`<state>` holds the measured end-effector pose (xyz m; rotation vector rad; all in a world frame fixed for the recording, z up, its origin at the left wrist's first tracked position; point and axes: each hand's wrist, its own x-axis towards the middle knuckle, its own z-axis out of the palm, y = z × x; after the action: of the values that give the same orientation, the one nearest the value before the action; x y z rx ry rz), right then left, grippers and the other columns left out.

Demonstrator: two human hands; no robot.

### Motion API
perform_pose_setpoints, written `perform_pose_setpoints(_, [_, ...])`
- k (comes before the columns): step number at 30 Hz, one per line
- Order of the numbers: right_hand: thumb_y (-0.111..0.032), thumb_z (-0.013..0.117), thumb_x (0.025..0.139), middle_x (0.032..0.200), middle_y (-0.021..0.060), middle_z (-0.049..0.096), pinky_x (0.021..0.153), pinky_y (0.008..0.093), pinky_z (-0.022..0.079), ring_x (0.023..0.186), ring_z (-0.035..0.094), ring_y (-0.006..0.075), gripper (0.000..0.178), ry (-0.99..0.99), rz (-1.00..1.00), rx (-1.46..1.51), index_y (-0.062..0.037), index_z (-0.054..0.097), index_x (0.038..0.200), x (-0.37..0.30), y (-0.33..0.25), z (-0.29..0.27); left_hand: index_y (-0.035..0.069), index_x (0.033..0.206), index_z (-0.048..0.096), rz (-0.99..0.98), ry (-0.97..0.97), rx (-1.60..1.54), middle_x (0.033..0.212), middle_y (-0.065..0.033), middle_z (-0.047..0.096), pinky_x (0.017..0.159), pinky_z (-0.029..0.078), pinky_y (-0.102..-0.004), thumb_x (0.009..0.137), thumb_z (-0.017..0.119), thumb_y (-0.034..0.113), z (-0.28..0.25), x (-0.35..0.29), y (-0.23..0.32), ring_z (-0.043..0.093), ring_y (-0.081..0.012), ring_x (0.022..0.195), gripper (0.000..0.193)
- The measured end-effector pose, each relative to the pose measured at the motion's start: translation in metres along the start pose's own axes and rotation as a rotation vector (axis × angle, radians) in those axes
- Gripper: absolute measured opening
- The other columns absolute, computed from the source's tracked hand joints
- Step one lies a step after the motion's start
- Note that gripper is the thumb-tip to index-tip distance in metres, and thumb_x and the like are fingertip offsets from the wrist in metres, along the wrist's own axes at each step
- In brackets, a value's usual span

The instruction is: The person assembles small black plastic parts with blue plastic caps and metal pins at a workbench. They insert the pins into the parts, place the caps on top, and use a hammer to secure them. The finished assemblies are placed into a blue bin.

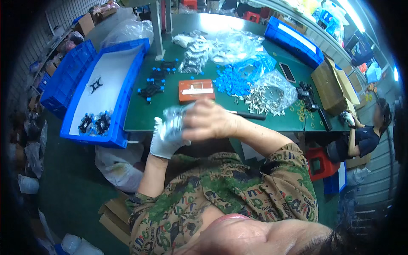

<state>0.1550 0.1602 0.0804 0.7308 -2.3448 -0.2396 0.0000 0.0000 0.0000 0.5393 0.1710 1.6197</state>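
Note:
In front of my body, at the table's near edge, my left hand [163, 142] wears a white glove and is closed round a silvery part in clear plastic wrapping [171, 125]. My bare right hand [206, 121] comes in from the right, its curled fingers against the wrapped part. Motion smears those fingers, and they hide some of the part. Just beyond lies an orange-red box [196, 90] with a pale label. A dark-handled tool [250, 115] lies right of my right hand. Black brackets with blue caps [151, 88] sit at the left of the green table [140, 117].
Blue caps [231, 80] and small metal pins [263, 100] lie heaped by plastic bags [233, 44]. A phone [287, 72] and cardboard box [333, 85] stand right. A blue crate [70, 125] at left holds black brackets [102, 123]. Another person [361, 138] works at far right.

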Motion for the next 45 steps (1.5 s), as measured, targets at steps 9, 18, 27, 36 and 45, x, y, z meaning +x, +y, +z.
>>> perform_pose_setpoints(9, [-0.017, 0.059, 0.09, 0.134, 0.0032, 0.062, 0.102, 0.0452, 0.041, 0.12, 0.058, 0.0211, 0.037, -0.383, 0.401, 0.46, -0.0124, 0.063, 0.127, -0.039, -0.088, 0.004, 0.0, 0.137, 0.053, 0.024, 0.406, 0.904, 0.132, -0.0133, 0.062, 0.097, 0.054, -0.0379, 0.106, 0.047, 0.022, -0.033, -0.058, -0.064, 0.065, -0.0239, 0.112, 0.038])
perform_pose_setpoints(18, [-0.006, 0.068, 0.082, 0.103, 0.0101, 0.066, 0.081, 0.0408, 0.052, 0.094, 0.065, 0.0296, 0.037, -0.038, 0.66, 0.605, -0.0063, 0.063, 0.119, -0.052, -0.115, 0.046, 0.003, 0.14, 0.048, 0.168, 0.812, 0.326, 0.133, -0.0109, 0.059, 0.1, 0.051, -0.0359, 0.101, 0.056, 0.009, -0.011, -0.073, -0.09, 0.06, -0.0217, 0.118, 0.04])
perform_pose_setpoints(27, [-0.015, 0.066, 0.088, 0.088, 0.0105, 0.066, 0.067, 0.0397, 0.055, 0.072, 0.068, 0.0304, 0.017, -0.2, 0.757, 0.537, -0.0055, 0.062, 0.102, -0.038, -0.126, 0.05, 0.002, 0.142, 0.046, 0.2, 0.827, 0.437, 0.132, -0.0107, 0.059, 0.102, 0.049, -0.0337, 0.098, 0.061, 0.004, -0.019, -0.076, -0.1, 0.059, -0.0202, 0.119, 0.046])
perform_pose_setpoints(36, [-0.018, 0.066, 0.084, 0.081, 0.0024, 0.055, 0.067, 0.0353, 0.047, 0.068, 0.061, 0.0205, 0.017, -0.32, 0.535, 0.385, -0.0123, 0.063, 0.099, -0.05, -0.138, 0.042, 0.004, 0.137, 0.052, 0.178, 0.78, -0.048, 0.133, -0.0144, 0.061, 0.103, 0.051, -0.0454, 0.104, 0.052, 0.017, -0.043, -0.085, -0.084, 0.062, -0.0323, 0.118, 0.036])
perform_pose_setpoints(45, [-0.02, 0.065, 0.09, 0.087, 0.0026, 0.063, 0.073, 0.0365, 0.044, 0.079, 0.062, 0.0206, 0.018, -0.298, 0.519, 0.589, -0.0126, 0.069, 0.105, -0.067, -0.098, 0.011, 0.003, 0.144, 0.047, 0.272, 0.757, -0.064, 0.139, -0.0164, 0.057, 0.107, 0.048, -0.0466, 0.105, 0.047, 0.022, -0.003, -0.076, -0.075, 0.057, -0.0341, 0.125, 0.043])
